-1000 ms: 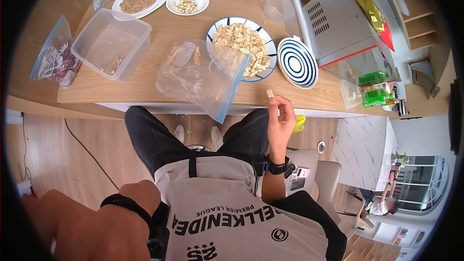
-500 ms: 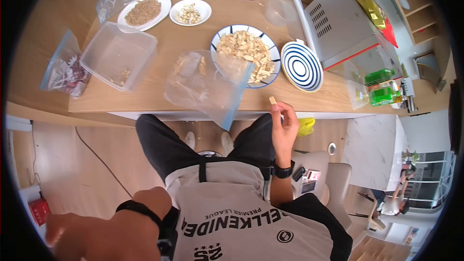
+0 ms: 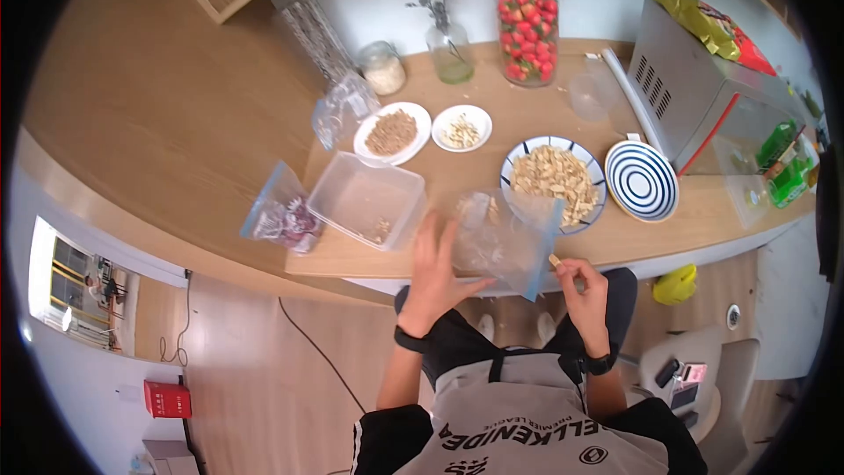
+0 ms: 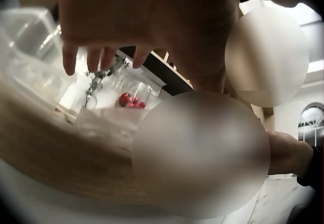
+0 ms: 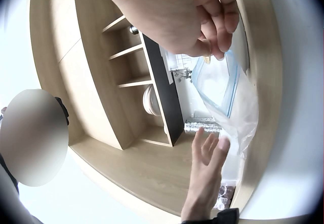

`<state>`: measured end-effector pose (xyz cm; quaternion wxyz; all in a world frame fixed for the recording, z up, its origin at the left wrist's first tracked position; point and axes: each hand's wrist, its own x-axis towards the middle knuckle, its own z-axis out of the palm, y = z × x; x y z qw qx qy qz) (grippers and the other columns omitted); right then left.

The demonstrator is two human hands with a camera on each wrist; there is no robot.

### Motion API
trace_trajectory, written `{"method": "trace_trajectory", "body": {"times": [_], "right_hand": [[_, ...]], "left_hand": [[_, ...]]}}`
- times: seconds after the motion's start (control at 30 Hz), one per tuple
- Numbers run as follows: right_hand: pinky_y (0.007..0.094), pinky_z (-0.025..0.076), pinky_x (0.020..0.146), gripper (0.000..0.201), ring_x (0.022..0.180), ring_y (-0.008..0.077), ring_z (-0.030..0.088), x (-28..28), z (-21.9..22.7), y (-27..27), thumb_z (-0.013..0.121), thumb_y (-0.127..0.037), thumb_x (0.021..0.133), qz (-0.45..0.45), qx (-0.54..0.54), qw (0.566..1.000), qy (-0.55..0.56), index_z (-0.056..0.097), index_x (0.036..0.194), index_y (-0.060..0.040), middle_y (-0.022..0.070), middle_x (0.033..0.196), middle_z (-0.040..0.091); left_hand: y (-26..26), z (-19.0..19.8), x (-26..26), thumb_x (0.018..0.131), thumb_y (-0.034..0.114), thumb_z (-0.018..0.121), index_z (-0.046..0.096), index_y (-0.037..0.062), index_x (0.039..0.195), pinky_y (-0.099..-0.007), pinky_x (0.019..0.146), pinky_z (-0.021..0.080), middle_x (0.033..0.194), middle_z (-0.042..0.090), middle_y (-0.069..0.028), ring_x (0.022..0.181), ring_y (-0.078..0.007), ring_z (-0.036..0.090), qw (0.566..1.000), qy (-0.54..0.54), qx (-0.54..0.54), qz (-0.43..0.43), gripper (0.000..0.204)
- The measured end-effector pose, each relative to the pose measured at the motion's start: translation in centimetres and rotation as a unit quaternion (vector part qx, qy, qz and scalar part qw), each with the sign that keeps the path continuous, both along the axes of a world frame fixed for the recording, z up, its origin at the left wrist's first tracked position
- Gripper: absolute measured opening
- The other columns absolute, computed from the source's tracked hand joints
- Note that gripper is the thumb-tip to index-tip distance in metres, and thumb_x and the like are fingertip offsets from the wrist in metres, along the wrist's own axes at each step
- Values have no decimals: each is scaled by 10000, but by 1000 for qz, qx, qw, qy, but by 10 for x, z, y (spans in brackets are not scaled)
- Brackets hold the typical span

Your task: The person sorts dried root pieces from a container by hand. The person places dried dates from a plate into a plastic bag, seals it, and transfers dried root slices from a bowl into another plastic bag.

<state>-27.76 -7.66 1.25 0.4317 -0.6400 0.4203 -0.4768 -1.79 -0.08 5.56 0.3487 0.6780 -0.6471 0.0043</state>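
Observation:
My right hand [image 3: 584,299] pinches a small pale dried slice [image 3: 555,260] between thumb and fingertips, right at the blue zip edge of a clear zip bag [image 3: 492,251]. The bag lies at the table's front edge, a few pale pieces inside, its mouth facing right. My left hand [image 3: 433,274] reaches over the bag's left side with fingers spread and nothing in its grasp. In the right wrist view, the bag mouth [image 5: 215,82] gapes below the right hand. Behind the bag, a blue-lined white plate [image 3: 508,174] bears a heap of similar slices [image 3: 554,178].
A clear plastic box [image 3: 347,202] with a few crumbs stands left of the bag, beside a bag of dark red pieces [image 3: 290,222]. Two white plates [image 3: 422,142] of dried goods sit behind. To the right are a blue-ringed dish [image 3: 642,180] and a grey oven [image 3: 694,88].
My left hand has come up from low on the left to the bag's left side. The right hand keeps its pinch on the slice near the bag mouth. The head view has shifted.

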Motion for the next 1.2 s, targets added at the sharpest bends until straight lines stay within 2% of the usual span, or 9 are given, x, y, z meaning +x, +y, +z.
{"method": "trace_trajectory", "body": {"times": [0.1, 0.37, 0.57, 0.73, 0.9, 1.03, 1.07, 1.13, 1.2], "right_hand": [[266, 456, 609, 123, 642, 86, 526, 9, 9, 2, 726, -82, 958, 8, -17, 999, 27, 716, 1007, 30, 55, 729, 683], [299, 459, 586, 168, 610, 164, 579, 37, 22, -13, 701, -8, 905, 41, -71, 996, 21, 707, 1073, -2, 92, 743, 666], [339, 475, 601, 180, 673, 237, 616, 61, 74, -15, 704, -30, 915, 104, -128, 986, 39, 703, 1094, -13, 107, 793, 651], [348, 505, 663, 171, 754, 269, 649, 71, 87, -14, 690, -35, 929, 107, -207, 971, 43, 702, 1097, -8, 132, 876, 675], [289, 517, 791, 115, 858, 167, 660, 43, 103, -12, 661, 19, 969, -120, -195, 964, -136, 698, 1078, 20, 76, 908, 702], [287, 511, 829, 150, 896, 158, 656, 21, 119, -8, 683, 16, 962, -186, -226, 927, -235, 687, 1112, 11, 88, 1019, 699], [287, 511, 829, 150, 896, 158, 656, 21, 117, -6, 683, 16, 962, -191, -224, 927, -232, 687, 1112, 11, 88, 1019, 699], [307, 514, 837, 200, 899, 200, 666, 27, 113, -4, 716, -19, 937, -84, -262, 960, -46, 682, 1133, 4, 112, 1025, 697], [328, 519, 831, 212, 893, 230, 667, 36, 107, -9, 723, -32, 925, -43, -248, 968, -9, 684, 1131, 1, 118, 997, 698]], "left_hand": [[-16, -20, 5, 569, 427, 986, 341, 32, 1564, -594, 1194, 279, 1599, 271, -351, 1494, -523, 270, 999, -48, 7, -22, 1250], [-25, -33, 6, 607, 459, 963, 278, 13, 1599, -578, 1191, 285, 1618, 272, -318, 1508, -499, 257, 996, -42, 58, -59, 1286], [-27, -51, 9, 568, 295, 991, 330, -22, 1565, -510, 1165, 366, 1524, 445, -305, 1411, -469, 441, 998, 43, -19, -39, 1237], [-31, -68, 18, 704, 109, 891, 338, -18, 1556, -454, 1143, 409, 1501, 493, -247, 1381, -400, 494, 978, 207, -18, -32, 1023], [-30, -67, 13, 739, 83, 851, 335, -6, 1561, -432, 1130, 423, 1476, 528, -229, 1373, -374, 517, 966, 255, -31, -22, 975], [-31, -65, 10, 752, 86, 837, 323, 0, 1566, -431, 1114, 438, 1472, 541, -216, 1360, -369, 532, 964, 265, -20, -13, 967], [-31, -65, 10, 752, 86, 837, 323, 0, 1566, -431, 1114, 438, 1472, 541, -216, 1360, -369, 532, 964, 266, -15, -17, 967], [-32, -65, 9, 753, 86, 831, 317, 5, 1573, -430, 1111, 439, 1480, 536, -215, 1358, -370, 532, 969, 248, -12, -5, 971], [-34, -73, 13, 753, 81, 825, 314, 7, 1577, -433, 1111, 439, 1480, 536, -217, 1356, -375, 533, 964, 266, -11, -13, 972]]}}
